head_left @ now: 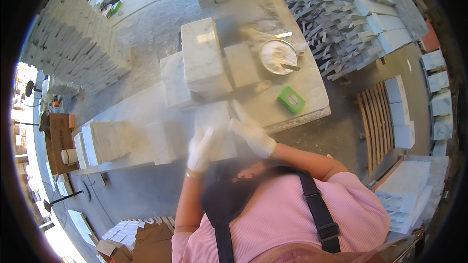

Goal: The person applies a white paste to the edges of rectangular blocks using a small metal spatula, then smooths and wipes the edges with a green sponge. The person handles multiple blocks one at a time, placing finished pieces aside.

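A pale marble tile (220,113), softly blurred, lies between my two gloved hands at the near side of the worktable (312,98). My left hand (201,150) in a white glove closes on its left side, fingers angled over the face. Along the right edge rests my right hand (252,134), also gloved, its fingers pointing up the tile; both appear to grip it. Just beyond stands a tall stack of marble tiles (204,58), with a lower stack (175,80) to its left and another (242,65) to its right.
Right of the stacks sit a round tin of white paste (273,54) with a flat blade (291,67) and a green block (291,100). Tile rows (109,139) line the left near edge. Big tile piles (73,39) (351,19) rise at both sides. A wooden pallet (378,122) lies right.
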